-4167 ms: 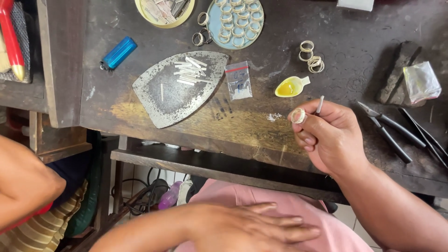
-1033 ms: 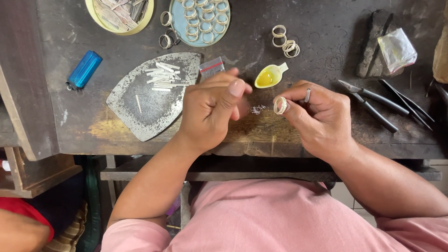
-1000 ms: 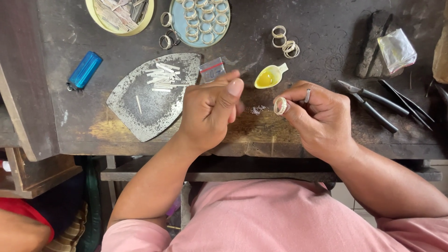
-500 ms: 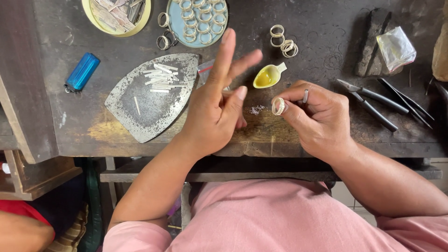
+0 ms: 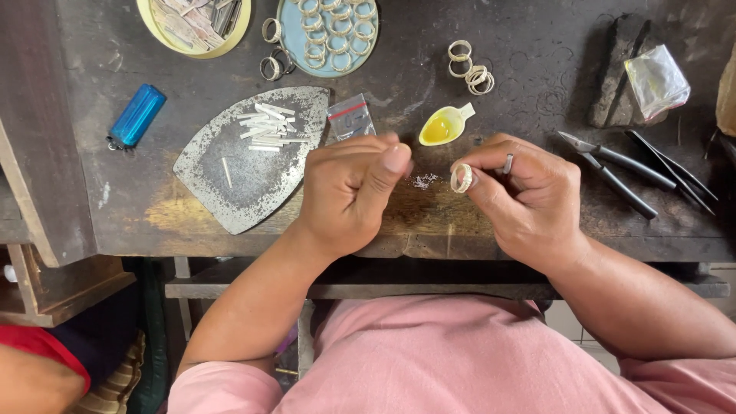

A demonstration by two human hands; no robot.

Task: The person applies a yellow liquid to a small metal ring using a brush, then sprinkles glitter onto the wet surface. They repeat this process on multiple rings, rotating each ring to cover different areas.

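My right hand [image 5: 525, 199] pinches a small silver ring [image 5: 461, 177] between thumb and fingers, just above the dark workbench [image 5: 537, 92]. My left hand [image 5: 349, 192] is curled into a loose fist beside it, thumb tip pointing at the ring, a few centimetres away; whether it holds anything I cannot tell. A patch of tiny white grains [image 5: 424, 181] lies on the bench between the two hands. A small yellow spoon-shaped dish [image 5: 442, 126] sits just beyond them.
An iron-shaped metal plate [image 5: 230, 184] with several thin white strips lies at left, a small plastic bag [image 5: 351, 119] by it. Beyond are a blue lighter [image 5: 136, 116], a blue dish of rings [image 5: 295, 46], loose rings [image 5: 469, 67], pliers [image 5: 613, 176] and a dark block [image 5: 617, 73].
My left hand came up from my lap to the bench, spread its fingers half a second ago, and has now curled shut beside the ring. My right hand has barely moved.
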